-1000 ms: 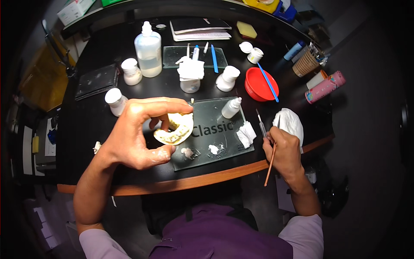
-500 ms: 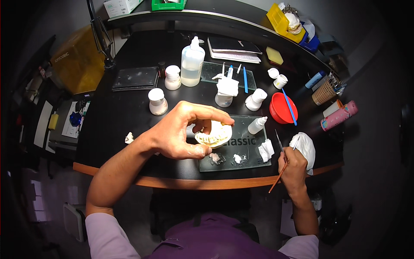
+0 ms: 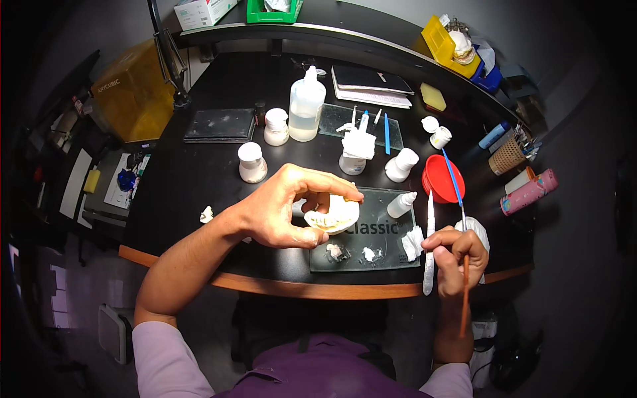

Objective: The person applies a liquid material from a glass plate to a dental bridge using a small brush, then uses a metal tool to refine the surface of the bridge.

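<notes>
My left hand (image 3: 285, 205) is closed on a cream dental cast (image 3: 332, 217), thumb below it and fingers over the top, above a glass slab (image 3: 391, 261). My right hand (image 3: 453, 262) grips a white, narrow-bladed tool (image 3: 428, 275), held upright, and a slim wooden-handled brush (image 3: 464, 295). Near that hand lie a folded tissue (image 3: 412, 243) and a white pad (image 3: 480, 230), partly hidden. A small dropper bottle (image 3: 401, 205) stands on the slab, with a pinkish blob (image 3: 335, 253) and a white blob (image 3: 370, 255) of material below the cast.
Behind my hands stand a tall bottle (image 3: 305, 119), several white jars (image 3: 252, 166) and a red bowl (image 3: 434, 179) with a blue stick. A pen cup (image 3: 503, 159) and pink case (image 3: 527, 192) are rightward. A lamp arm (image 3: 166, 60) rises at back left. A wooden edge (image 3: 285, 288) fronts the desk.
The view has shifted, so the desk sits further right in frame. My right hand has turned and swung both tools upright, the white one leftward. My left hand still holds the cast.
</notes>
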A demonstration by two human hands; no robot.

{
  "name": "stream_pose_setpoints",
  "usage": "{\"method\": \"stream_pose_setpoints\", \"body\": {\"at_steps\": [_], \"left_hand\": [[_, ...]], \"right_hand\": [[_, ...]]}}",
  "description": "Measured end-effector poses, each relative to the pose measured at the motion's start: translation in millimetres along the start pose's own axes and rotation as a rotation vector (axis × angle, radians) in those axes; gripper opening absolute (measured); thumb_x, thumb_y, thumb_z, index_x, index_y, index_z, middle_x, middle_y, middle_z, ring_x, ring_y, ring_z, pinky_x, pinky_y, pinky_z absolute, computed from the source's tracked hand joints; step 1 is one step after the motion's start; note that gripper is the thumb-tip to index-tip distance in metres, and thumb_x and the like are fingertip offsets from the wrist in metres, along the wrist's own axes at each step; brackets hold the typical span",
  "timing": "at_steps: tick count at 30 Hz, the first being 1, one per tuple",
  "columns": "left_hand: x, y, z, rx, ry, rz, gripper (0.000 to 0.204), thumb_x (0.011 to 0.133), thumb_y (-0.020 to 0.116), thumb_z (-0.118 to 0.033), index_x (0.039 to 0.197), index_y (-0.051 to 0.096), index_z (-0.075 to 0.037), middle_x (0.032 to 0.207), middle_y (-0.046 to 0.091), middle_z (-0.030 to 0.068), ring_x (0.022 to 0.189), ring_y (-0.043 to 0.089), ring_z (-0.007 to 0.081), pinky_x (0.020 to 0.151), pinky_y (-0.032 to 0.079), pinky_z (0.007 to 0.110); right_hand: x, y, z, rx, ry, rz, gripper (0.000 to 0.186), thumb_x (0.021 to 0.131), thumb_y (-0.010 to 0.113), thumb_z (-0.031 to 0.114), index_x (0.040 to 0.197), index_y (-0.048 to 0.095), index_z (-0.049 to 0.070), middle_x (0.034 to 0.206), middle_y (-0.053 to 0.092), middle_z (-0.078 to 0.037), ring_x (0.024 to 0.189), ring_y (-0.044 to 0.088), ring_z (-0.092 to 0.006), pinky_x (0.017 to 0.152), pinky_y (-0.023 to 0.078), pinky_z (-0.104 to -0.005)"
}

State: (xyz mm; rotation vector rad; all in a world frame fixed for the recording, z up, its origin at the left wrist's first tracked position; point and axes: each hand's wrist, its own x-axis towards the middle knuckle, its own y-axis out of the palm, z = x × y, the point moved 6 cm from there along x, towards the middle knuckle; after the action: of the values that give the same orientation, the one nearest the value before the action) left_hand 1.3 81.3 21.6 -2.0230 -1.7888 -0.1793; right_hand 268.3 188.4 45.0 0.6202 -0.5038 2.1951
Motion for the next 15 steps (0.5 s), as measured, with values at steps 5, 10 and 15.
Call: {"method": "stream_pose_setpoints", "body": {"at_steps": [5,10,15], "left_hand": [[-0.6,-0.2,1.6,-0.048,-0.05,0.038,0.072,0.074,0.081,-0.024,0.137,0.065,0.005,0.134,0.069,0.0175,0.099,0.065,0.0132,0.079,0.05,0.026],[-2.8,-3.3,2.8,-0.051,-0.066,0.015,0.071,0.073,0.082,-0.023,0.136,0.066,0.005,0.134,0.069,0.0174,0.095,0.064,0.0121,0.079,0.05,0.026],[-1.3,-5.5,-1.0,-0.038,-0.059,-0.029,0.07,0.071,0.082,-0.024,0.133,0.068,0.005,0.134,0.069,0.0187,0.083,0.06,0.0109,0.077,0.051,0.027]], "right_hand": [[25.7,15.7,-0.3,0.399,0.058,0.146,0.048,0.072,0.074,-0.015,0.092,0.04,0.011,0.104,0.072,-0.022,0.084,0.063,-0.0195,0.083,0.054,-0.0346],[53.6,34.5,8.2,0.235,-0.193,0.055,0.067,0.071,0.099,0.007,0.093,0.037,0.015,0.09,0.063,-0.005,0.075,0.059,-0.0141,0.072,0.053,-0.0283],[60.9,46.9,5.2,0.252,-0.239,-0.151,0.047,0.086,0.076,-0.009,0.091,0.035,0.012,0.086,0.056,-0.005,0.077,0.055,-0.0139,0.071,0.05,-0.0282]]}}
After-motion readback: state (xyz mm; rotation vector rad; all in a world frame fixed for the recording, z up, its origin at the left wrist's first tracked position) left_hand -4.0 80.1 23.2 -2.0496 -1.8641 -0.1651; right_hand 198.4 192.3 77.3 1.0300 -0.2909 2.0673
